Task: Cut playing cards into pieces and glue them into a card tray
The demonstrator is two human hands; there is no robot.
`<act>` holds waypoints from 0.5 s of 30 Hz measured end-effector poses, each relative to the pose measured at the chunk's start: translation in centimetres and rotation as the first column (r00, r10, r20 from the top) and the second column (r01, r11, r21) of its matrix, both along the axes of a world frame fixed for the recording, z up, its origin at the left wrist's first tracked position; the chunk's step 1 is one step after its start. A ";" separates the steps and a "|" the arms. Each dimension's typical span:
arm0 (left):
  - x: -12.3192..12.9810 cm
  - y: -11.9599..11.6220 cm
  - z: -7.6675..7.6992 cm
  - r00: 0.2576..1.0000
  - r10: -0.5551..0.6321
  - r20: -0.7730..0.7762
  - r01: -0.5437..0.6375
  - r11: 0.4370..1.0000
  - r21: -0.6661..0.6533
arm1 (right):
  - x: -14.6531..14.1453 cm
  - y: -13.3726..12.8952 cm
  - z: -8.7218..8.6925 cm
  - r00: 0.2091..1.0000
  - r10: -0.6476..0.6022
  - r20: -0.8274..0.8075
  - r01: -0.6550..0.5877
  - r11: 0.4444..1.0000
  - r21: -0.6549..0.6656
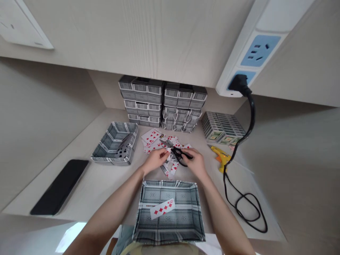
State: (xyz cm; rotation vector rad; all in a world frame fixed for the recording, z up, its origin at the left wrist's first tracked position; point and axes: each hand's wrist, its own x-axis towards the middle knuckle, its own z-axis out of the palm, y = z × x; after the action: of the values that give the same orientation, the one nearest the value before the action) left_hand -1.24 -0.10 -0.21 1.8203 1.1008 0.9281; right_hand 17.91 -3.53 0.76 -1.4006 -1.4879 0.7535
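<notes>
Steadying my attention on the scissors [176, 151] at the centre of my view, I see them tipped toward eleven o'clock over loose playing cards [152, 136]. My right hand [194, 162] has its fingers wrapped about the black handles; my left hand [157, 158] pinches a small white card piece [168, 153] right beside the blades. That closeness is my main worry: a slip of the piece, or a careless squeeze, could nick the left fingertips. The blades could also catch a card beneath, since the pile lies so near. At six o'clock, close to the body, a patterned box [175, 233] holds a strip of diamonds [162, 209]; a drawn-back forearm might knock it. The pale tabletop [111, 184] carries a second box [126, 161] at ten o'clock, a phone [60, 186] at eight and a yellow glue gun [222, 156] at three. A black cable [252, 117] trails past the gun and could snag my right arm. Beyond, stacked boxes [145, 97] stand at twelve, card packs [221, 125] at two, with a power strip [255, 49] on the pale wood panel [159, 39] above.
</notes>
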 end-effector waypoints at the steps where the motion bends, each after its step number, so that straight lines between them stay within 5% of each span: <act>1: 0.0 0.1 -0.1 1.000 0.006 -0.007 -0.006 1.000 0.017 | -0.1 -0.1 0.4 0.988 0.013 -0.157 -0.018 0.999 -0.031; 3: 0.0 0.2 -0.3 1.000 0.009 -0.020 -0.009 0.999 0.043 | -0.4 -0.5 1.4 0.886 0.059 -0.459 -0.127 0.985 -0.119; 6: 0.0 0.2 -0.4 0.999 0.000 -0.041 0.002 0.999 0.054 | -0.8 -1.2 2.7 0.732 0.067 -0.678 -0.234 0.959 -0.157; 15: 0.1 0.2 -0.4 0.999 -0.019 -0.051 0.018 1.000 -0.010 | -0.9 -1.6 3.3 0.648 0.050 -0.760 -0.272 0.947 -0.170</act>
State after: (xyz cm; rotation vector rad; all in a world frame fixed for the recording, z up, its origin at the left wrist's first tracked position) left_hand -1.15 0.12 -0.66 1.8527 1.1155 0.8690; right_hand 17.05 -5.08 4.05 -0.9295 -0.8551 1.4904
